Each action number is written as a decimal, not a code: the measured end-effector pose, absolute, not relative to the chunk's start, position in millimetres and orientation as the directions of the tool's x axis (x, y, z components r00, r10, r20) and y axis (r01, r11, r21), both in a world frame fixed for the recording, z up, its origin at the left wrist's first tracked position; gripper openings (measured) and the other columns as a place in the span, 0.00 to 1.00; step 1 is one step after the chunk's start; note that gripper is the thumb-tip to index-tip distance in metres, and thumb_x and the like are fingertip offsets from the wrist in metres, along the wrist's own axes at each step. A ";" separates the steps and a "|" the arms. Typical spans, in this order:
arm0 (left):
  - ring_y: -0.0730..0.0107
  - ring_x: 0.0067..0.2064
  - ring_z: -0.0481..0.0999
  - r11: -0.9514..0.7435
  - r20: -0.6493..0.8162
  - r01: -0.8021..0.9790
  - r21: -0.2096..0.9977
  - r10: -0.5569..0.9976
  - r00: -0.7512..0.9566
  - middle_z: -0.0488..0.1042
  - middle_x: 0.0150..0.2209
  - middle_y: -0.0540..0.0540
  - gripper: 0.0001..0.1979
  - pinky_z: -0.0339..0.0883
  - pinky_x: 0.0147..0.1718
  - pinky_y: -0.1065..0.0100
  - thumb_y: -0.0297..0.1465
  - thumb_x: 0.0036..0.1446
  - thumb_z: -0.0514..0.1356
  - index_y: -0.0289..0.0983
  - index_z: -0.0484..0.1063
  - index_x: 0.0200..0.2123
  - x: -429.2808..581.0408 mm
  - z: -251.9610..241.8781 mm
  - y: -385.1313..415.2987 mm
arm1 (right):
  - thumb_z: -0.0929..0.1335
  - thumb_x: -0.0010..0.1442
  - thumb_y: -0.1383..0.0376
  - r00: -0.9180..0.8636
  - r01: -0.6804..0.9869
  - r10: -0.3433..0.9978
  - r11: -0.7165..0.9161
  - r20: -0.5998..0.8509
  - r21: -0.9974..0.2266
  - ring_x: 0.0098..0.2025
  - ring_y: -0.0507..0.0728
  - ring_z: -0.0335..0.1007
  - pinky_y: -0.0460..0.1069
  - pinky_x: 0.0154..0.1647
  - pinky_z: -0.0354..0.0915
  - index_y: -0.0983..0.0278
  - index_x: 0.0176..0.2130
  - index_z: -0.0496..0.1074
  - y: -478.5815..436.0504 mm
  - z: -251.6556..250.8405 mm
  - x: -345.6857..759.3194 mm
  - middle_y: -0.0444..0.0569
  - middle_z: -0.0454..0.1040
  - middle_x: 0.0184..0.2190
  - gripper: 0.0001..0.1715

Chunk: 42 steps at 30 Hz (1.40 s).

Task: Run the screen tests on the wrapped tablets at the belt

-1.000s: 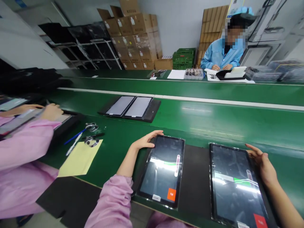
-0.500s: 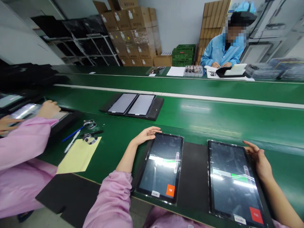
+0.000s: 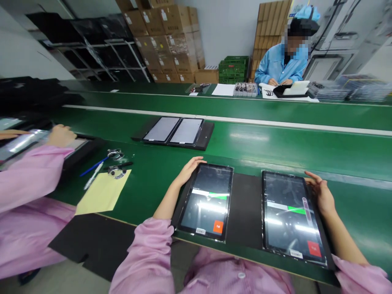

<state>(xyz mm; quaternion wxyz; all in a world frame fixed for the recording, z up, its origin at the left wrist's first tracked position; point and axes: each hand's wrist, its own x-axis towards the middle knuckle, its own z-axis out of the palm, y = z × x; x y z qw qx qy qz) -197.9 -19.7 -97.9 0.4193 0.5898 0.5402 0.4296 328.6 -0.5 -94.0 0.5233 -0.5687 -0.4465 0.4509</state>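
Two dark tablets in clear film lie side by side on a black foam board at the bench's front edge. The left tablet shows a white and green bar and an orange-red "Fail" square. My left hand is closed round its upper left corner, fingers along the edge. The right tablet shows a similar bar, a red square and an upright slider at its right side. My right hand is closed on that tablet's upper right edge, its index finger reaching along the top. Parts of the fingertips are hidden.
Two light-screened tablets lie on another black board further back. Left are a yellow sheet, pens and metal rings. A pink-sleeved co-worker's hand works beside me; a blue-clad person sits across.
The slider on the left tablet's screen has gone; the one on the right tablet still shows. Both hands stay at the tablets' edges while the view shifts a little.
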 end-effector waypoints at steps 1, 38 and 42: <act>0.52 0.60 0.71 -0.065 0.051 0.292 0.954 0.997 0.056 0.73 0.58 0.36 0.33 0.60 0.61 0.53 0.55 0.61 0.54 0.36 0.66 0.58 -198.9 -97.5 -24.9 | 0.66 0.46 0.26 0.199 0.034 0.979 -0.053 -0.046 -0.998 0.40 0.64 0.74 0.56 0.42 0.69 0.57 0.47 0.73 -0.7 -94.9 328.9 0.52 0.77 0.36 0.47; 0.53 0.71 0.52 0.046 -0.012 0.636 0.770 0.998 -0.059 0.56 0.69 0.40 0.35 0.44 0.69 0.43 0.49 0.66 0.51 0.47 0.47 0.71 -221.2 -104.2 -211.4 | 0.56 0.68 0.40 0.166 0.465 0.846 0.386 0.507 -0.796 0.44 0.63 0.71 0.58 0.43 0.66 0.61 0.37 0.79 -58.5 -49.2 327.3 0.56 0.76 0.40 0.36; 0.50 0.71 0.50 0.092 -0.038 0.584 0.807 0.994 -0.103 0.56 0.69 0.36 0.36 0.40 0.68 0.39 0.50 0.67 0.44 0.44 0.40 0.72 -216.8 -102.3 -211.7 | 0.55 0.70 0.44 -0.267 0.656 0.856 0.499 0.443 -0.567 0.45 0.65 0.72 0.62 0.46 0.68 0.53 0.35 0.83 -122.9 -30.7 318.3 0.54 0.77 0.43 0.35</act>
